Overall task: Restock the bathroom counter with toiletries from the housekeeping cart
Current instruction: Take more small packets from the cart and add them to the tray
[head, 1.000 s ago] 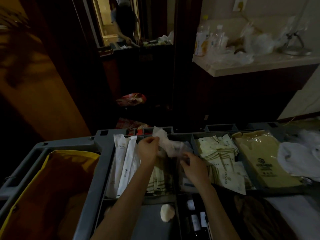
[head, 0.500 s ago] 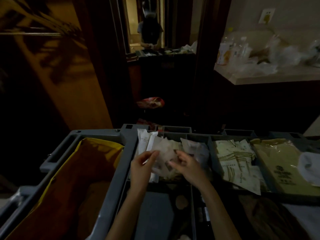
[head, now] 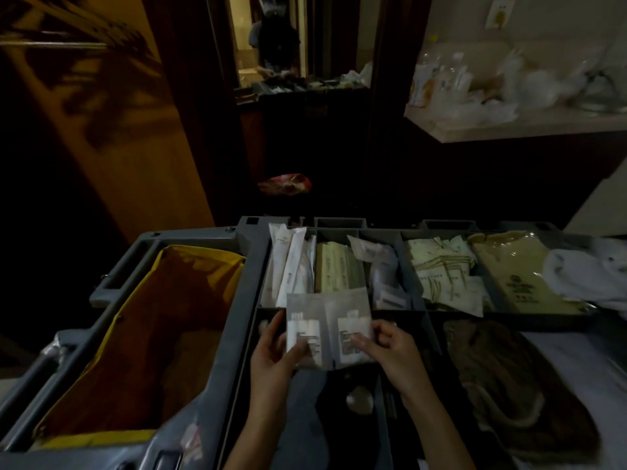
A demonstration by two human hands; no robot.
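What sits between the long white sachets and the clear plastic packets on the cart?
A stack of cream packets, flanked by the long white sachets and clear plastic packets; head view.

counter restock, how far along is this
Early on. Done: a pick from the cart trays. In hand: the left hand grips the left packet, the right hand pinches the right packet, both over the cart. Left: carrying them to the counter, which holds bottles and crumpled plastic, and setting them down.

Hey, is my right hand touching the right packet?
Touching. The head view shows the right hand pinching the right packet, its thumb laid across the packet's lower part.
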